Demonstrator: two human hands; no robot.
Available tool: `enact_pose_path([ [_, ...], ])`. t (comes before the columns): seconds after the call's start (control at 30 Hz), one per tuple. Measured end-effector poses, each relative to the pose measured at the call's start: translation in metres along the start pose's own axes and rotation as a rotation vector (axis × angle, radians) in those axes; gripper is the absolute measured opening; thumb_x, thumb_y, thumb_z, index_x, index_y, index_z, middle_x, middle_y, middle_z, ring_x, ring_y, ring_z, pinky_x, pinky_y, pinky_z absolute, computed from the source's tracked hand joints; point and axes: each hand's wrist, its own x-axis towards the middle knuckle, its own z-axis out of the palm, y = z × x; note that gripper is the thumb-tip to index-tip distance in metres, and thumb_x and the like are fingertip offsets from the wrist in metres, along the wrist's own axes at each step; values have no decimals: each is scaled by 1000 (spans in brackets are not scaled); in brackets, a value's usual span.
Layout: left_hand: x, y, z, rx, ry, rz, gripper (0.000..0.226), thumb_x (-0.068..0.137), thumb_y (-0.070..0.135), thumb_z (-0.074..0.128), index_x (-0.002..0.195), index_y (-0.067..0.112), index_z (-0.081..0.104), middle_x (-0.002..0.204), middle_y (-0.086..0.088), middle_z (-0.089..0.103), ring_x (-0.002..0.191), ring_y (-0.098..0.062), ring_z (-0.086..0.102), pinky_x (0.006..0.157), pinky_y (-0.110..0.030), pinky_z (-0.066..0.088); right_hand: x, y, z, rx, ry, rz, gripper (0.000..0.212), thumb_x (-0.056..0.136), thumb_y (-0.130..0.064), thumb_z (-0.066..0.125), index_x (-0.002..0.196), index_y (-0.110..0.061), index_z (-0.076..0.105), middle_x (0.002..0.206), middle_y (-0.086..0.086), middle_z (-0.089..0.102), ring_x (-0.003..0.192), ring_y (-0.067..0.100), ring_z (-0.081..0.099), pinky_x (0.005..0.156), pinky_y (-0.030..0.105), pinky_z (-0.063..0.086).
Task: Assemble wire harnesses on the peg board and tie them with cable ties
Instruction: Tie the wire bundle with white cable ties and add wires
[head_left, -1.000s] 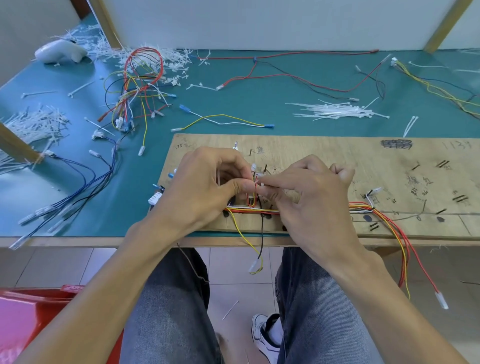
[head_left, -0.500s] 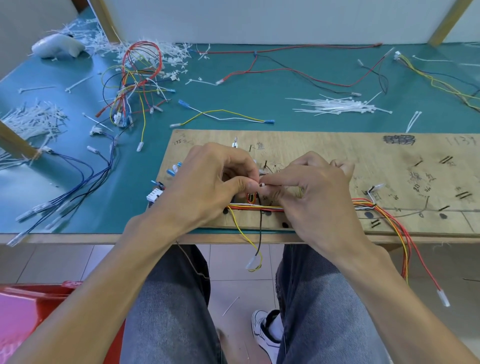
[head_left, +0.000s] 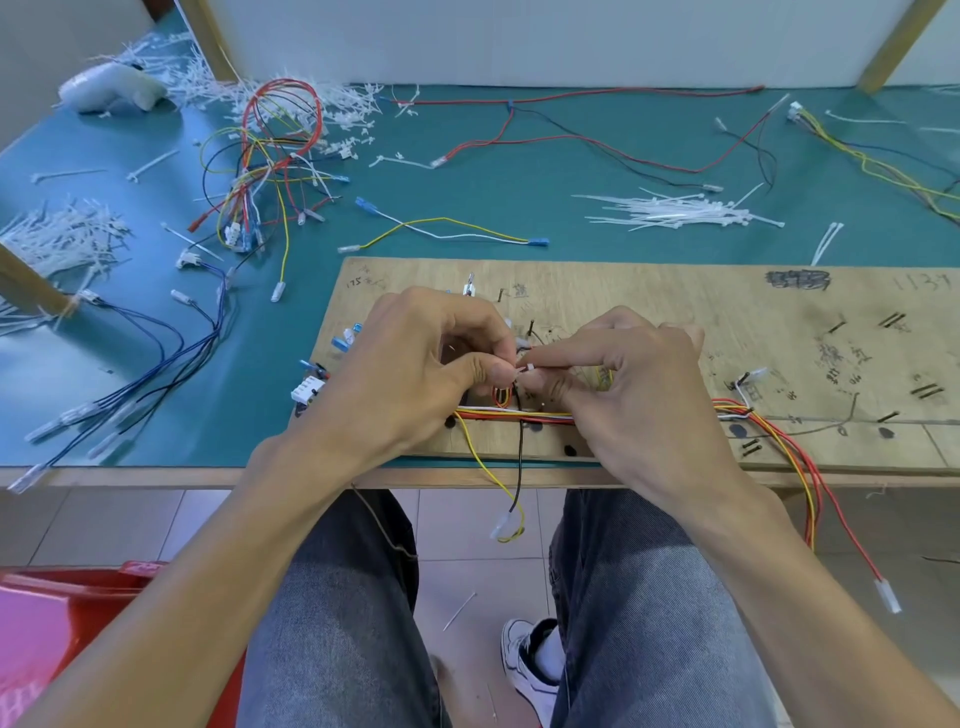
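Observation:
A wooden peg board (head_left: 649, 291) lies on the green table at the near edge. A harness of red, yellow, white and black wires (head_left: 514, 413) runs across its front, with loose ends hanging over the table edge. My left hand (head_left: 415, 369) and my right hand (head_left: 623, 379) meet above the harness. Between thumbs and fingertips they pinch a small white cable tie (head_left: 525, 369) over a loop of red and yellow wire (head_left: 501, 396). A white connector (head_left: 307, 389) sits at the board's left end.
A pile of white cable ties (head_left: 675, 213) lies behind the board at right. Tangled coloured wires (head_left: 265, 171) and blue wires (head_left: 156, 364) lie at left, more ties (head_left: 57, 236) at far left. A red bin (head_left: 62, 623) stands on the floor at lower left.
Both hands stay pinched together over the harness, with only slight finger shifts. The head view moved a little.

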Motion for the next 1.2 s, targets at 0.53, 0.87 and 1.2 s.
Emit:
enact_pose_path([
  [0.53, 2, -7, 4, -90, -5, 2, 15, 86, 9, 84, 81, 20, 75, 73, 4, 74, 64, -14, 70, 66, -23, 53, 9, -11, -13, -49, -181, -40, 7, 92, -48, 75, 94, -44, 80, 80, -25, 70, 92, 10, 61, 99, 51, 34],
  [0.87, 5, -4, 10, 58, 99, 35, 16, 84, 13, 86, 83, 26, 76, 73, 19, 74, 67, 0, 66, 62, -8, 43, 16, -35, -23, -752, -269, -263, 18, 105, -29, 47, 91, -29, 57, 87, -14, 61, 105, 15, 46, 83, 44, 19],
  [1.2, 6, -2, 9, 70, 83, 4, 12, 84, 12, 86, 86, 24, 81, 72, 15, 75, 68, 3, 67, 63, -6, 43, 37, -37, -34, -761, -388, -381, 32, 107, -36, 42, 77, -27, 49, 75, -12, 52, 84, 17, 42, 80, 43, 23],
])
